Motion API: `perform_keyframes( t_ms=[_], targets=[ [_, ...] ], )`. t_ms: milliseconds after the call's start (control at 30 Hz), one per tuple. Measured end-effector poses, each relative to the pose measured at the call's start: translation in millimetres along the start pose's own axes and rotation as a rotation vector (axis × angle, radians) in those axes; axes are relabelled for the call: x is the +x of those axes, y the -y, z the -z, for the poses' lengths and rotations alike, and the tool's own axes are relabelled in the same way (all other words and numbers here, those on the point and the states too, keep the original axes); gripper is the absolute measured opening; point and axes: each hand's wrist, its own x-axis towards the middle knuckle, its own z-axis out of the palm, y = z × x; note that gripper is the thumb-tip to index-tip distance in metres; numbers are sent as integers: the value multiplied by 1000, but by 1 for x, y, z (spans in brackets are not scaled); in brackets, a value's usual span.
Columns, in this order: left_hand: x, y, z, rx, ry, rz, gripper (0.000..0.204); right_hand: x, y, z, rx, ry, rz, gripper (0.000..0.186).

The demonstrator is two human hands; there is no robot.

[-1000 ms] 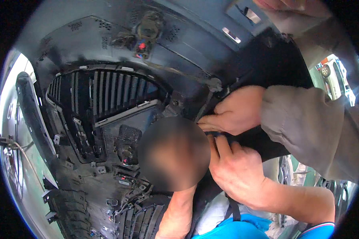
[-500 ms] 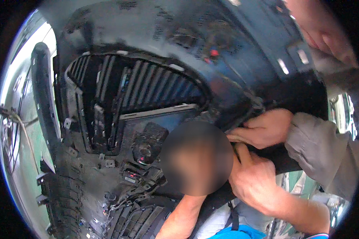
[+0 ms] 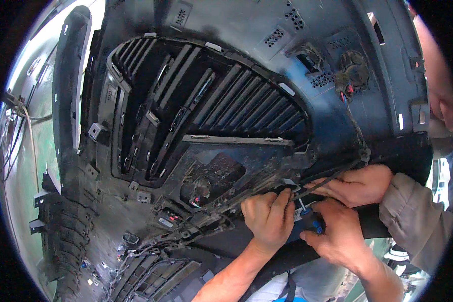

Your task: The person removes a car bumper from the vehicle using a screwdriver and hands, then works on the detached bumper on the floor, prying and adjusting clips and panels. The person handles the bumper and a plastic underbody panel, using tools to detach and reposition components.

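Note:
A large black car bumper (image 3: 246, 30) with a slatted grille (image 3: 206, 105) fills the view, its inner side toward me. My left hand (image 3: 269, 216) curls over the bumper's lower inner edge by a black cable (image 3: 332, 177). My right hand (image 3: 337, 236) sits just right of it and grips a blue-handled screwdriver (image 3: 307, 214), the short shaft pointing up at the edge. Another person's hand (image 3: 357, 183), in a grey sleeve (image 3: 418, 216), comes in from the right and presses on the same cable just above my right hand.
A round black fitting with red wires (image 3: 351, 68) sits at the upper right of the bumper. A second person's bare arm (image 3: 438, 90) runs down the right rim. Clips and wiring (image 3: 176, 219) hang along the lower grille. Green floor (image 3: 20, 166) shows at left.
The view has swung left and closer to the grille. The blurred round shape in the middle is gone. My left hand now shows on the bumper edge, beside the right hand with the screwdriver.

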Motion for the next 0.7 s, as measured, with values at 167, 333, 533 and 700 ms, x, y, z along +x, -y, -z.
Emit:
perform_keyframes(
  t_ms=[167,333,533,700],
  targets=[
    [2,3,2,11,-2,-38,36,-13,20,-3,-234,-46,-55,66],
    [2,3,4,9,14,-36,37,-17,28,-12,-340,-38,-85,64],
    [0,1,1,-28,12,-12,37,-8,14,-13,-277,19,-92,65],
    [1,0,3,18,18,-24,37,-2,4,5,63,-9,-42,56]
  ],
)
